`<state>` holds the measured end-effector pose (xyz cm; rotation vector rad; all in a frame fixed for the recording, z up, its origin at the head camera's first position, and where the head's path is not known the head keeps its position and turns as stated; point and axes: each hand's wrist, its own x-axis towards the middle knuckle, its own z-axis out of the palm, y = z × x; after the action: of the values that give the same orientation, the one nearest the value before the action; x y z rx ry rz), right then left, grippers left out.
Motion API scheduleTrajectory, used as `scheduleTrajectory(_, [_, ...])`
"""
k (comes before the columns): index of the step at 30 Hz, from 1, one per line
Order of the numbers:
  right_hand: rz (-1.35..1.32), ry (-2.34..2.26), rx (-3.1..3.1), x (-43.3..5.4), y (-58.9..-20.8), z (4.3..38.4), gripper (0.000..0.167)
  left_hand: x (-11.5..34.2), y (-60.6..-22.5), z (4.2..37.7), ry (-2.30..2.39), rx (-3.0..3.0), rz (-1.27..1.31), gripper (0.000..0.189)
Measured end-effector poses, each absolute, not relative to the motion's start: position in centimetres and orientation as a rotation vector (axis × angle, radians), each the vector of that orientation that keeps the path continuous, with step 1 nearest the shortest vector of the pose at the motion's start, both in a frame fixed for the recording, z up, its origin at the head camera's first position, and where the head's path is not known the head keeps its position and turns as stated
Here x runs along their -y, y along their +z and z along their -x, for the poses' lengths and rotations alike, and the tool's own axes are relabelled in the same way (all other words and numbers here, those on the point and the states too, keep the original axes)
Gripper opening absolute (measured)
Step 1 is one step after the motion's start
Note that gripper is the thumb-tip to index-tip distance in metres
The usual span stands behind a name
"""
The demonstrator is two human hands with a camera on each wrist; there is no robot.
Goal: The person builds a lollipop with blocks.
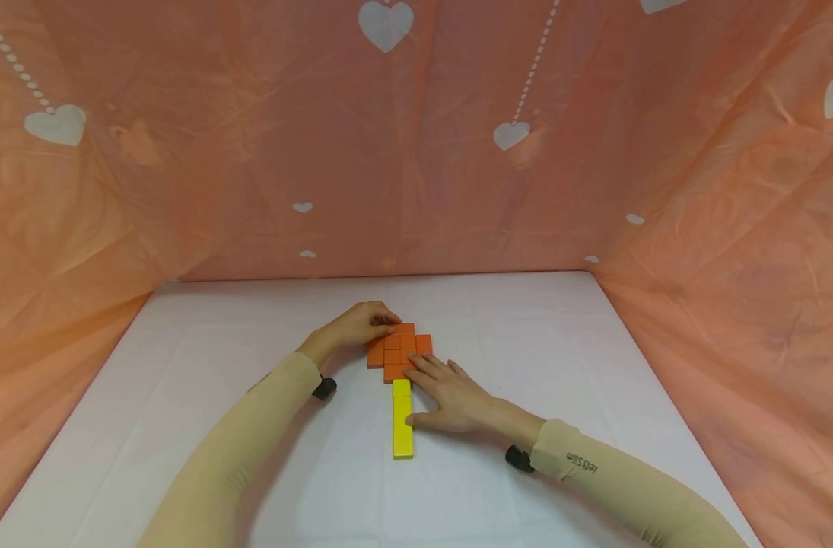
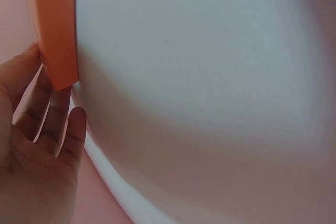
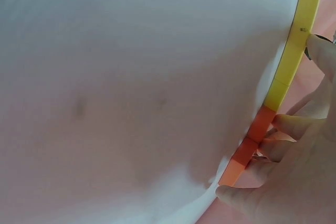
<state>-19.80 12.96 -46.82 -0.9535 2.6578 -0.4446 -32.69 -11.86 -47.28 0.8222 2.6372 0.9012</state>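
Note:
Orange blocks (image 1: 392, 356) lie flat in a stepped cluster on the white table, with yellow blocks (image 1: 403, 438) in a straight strip running toward me from its near side. My left hand (image 1: 361, 323) arches over the cluster's far left, thumb and forefinger pinching the end of the far orange block (image 1: 404, 329). An orange block (image 2: 55, 30) also shows at the thumb and fingers in the left wrist view. My right hand (image 1: 453, 396) is spread with long fingers, its fingertips (image 3: 281, 120) resting along the orange blocks' right side. Its thumb touches the yellow strip.
The white tabletop (image 1: 526, 342) reaches around the blocks on all sides. Pink-orange cloth (image 1: 402, 190) with pale hearts hangs behind the table and on both sides. A small black device (image 1: 325, 388) sits under the left wrist, another (image 1: 519, 458) under the right.

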Motion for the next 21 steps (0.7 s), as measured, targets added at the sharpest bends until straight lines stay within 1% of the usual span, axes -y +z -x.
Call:
scheduleTrajectory(7, [0.965, -0.447, -2.653, -12.9, -46.9, 19.8, 0.083, 12.0, -47.3, 32.6, 0.912, -2.636, -0.81, 0.027])
scheduleTrajectory(12, [0.972, -0.451, -2.652, -12.8, -47.0, 20.1, 0.082, 12.1, -47.2, 32.7, 0.896, -2.658, -0.814, 0.032])
scheduleTrajectory(21, [0.961, -0.554, -2.706, -12.9, -46.4, 20.9, 0.081, 13.4, -46.2, 31.6, 0.946, -2.774, -0.678, 0.042])
